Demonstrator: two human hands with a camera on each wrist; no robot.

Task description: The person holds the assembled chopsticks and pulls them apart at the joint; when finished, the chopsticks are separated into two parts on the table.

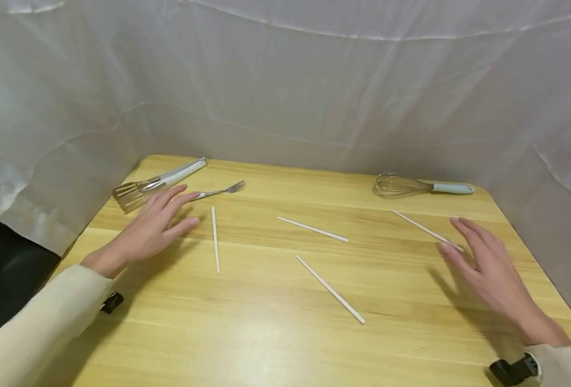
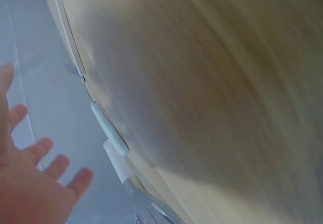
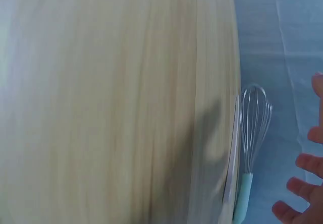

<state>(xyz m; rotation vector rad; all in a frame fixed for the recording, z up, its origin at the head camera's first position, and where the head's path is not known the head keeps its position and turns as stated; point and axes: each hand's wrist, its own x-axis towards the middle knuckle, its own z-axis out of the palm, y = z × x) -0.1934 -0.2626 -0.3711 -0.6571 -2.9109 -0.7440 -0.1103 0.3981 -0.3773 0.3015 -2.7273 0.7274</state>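
My left hand (image 1: 145,231) is over the left side of the table with fingers spread and nothing held. Its fingertips overlap the handle of a fork (image 1: 229,189) in the head view. Just right of it lies a white chopstick (image 1: 215,242). On the other side, my right hand (image 1: 490,269) hovers with thumb and fingers apart, holding nothing. Its thumb overlaps the near end of another white chopstick (image 1: 420,227). Two more chopsticks lie mid-table, one farther back (image 1: 314,229) and one nearer (image 1: 331,290). In the wrist views, the left fingers (image 2: 58,166) and right fingers (image 3: 305,163) are spread.
Behind the left hand lie a slotted spatula (image 1: 129,194) and a white-handled utensil (image 1: 174,174), partly overlapping. A whisk (image 1: 403,185) with a pale handle rests at the back right edge. Pale cloth (image 1: 285,86) hangs around the wooden table (image 1: 246,333).
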